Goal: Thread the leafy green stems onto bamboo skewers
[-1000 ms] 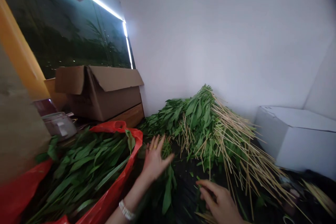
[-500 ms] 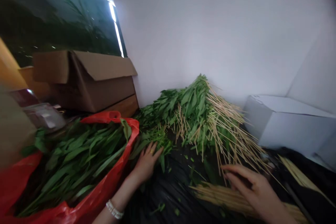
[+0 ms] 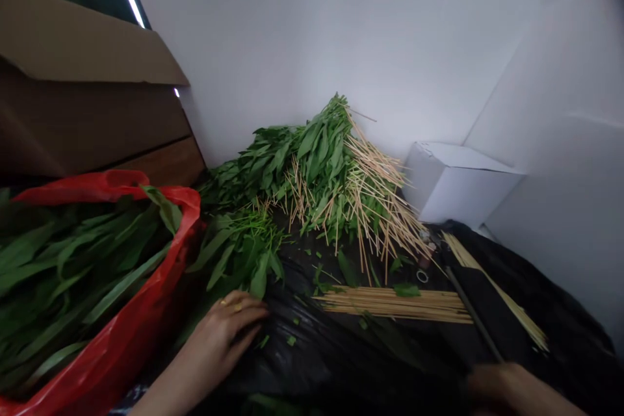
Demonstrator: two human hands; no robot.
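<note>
At the lower left my left hand [image 3: 227, 325], with rings on a finger, has its fingers bent together over the near end of a bunch of leafy greens [image 3: 244, 253]. The palm side is hidden. My right hand [image 3: 507, 385] is blurred at the bottom right edge, by the near end of a long dark-grey bar-like edge [image 3: 472, 312]. Its fingers are too smeared to show a grip. Between the hands, a row of thin wooden sticks [image 3: 394, 304] lies on black plastic sheeting [image 3: 312, 364], with small leaf scraps around.
A red plastic bag [image 3: 188, 221] full of long leaves stands at the left, before a cardboard box [image 3: 97, 117]. Against the wall lies a heap of leafy bundles [image 3: 316, 143] with skewer-like sticks [image 3: 385, 195]. A white box [image 3: 453, 182] and more sticks [image 3: 497, 292] are at the right.
My view has turned left-to-right and down. My left hand has come back from the stems to the leaf ends, its fingers closer together. My right hand has moved from the sticks toward the bottom edge.
</note>
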